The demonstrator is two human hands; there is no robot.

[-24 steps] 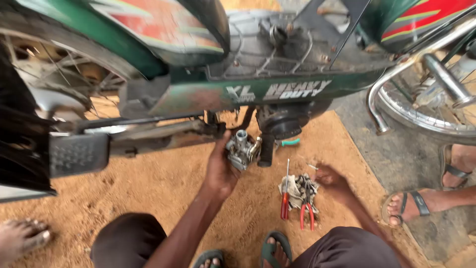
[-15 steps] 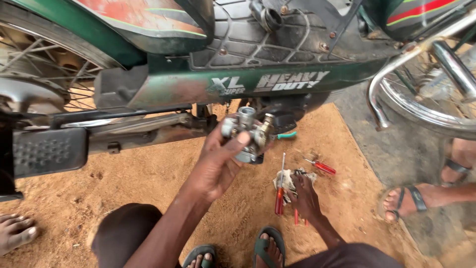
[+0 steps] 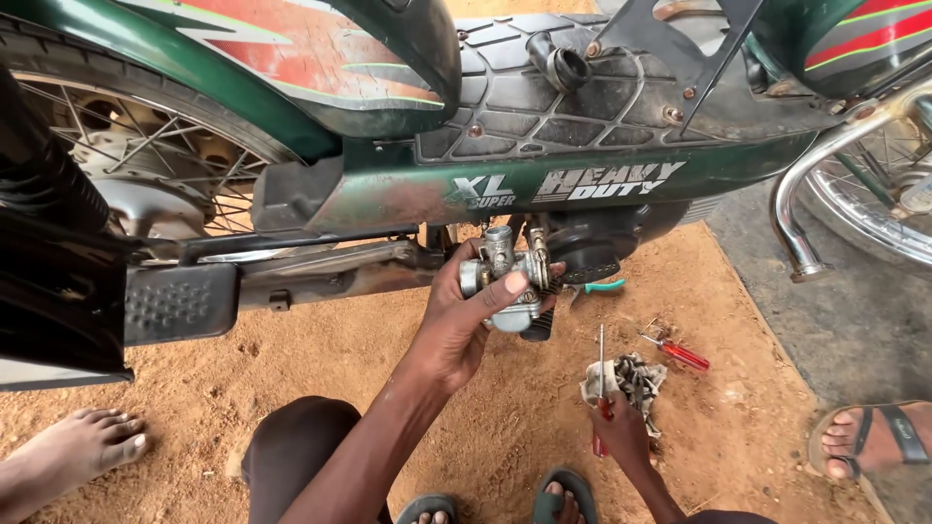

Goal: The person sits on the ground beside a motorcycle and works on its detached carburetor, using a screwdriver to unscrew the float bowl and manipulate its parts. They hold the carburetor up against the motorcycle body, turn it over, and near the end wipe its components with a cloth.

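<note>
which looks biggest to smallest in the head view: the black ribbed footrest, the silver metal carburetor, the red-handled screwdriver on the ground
1. Black ribbed footrest, clearly the largest.
2. Silver metal carburetor in the left hand; it sits nearer the camera, so it may look bigger than it is.
3. Red-handled screwdriver on the sandy ground, the thinnest and smallest.

Under me is bare reddish dirt ground (image 3: 320,388), meeting a grey paved strip (image 3: 835,320) on the right. A red-handled screwdriver (image 3: 677,351) and a crumpled rag (image 3: 631,376) lie on the dirt; farther off, a teal-handled tool (image 3: 606,286).
</note>
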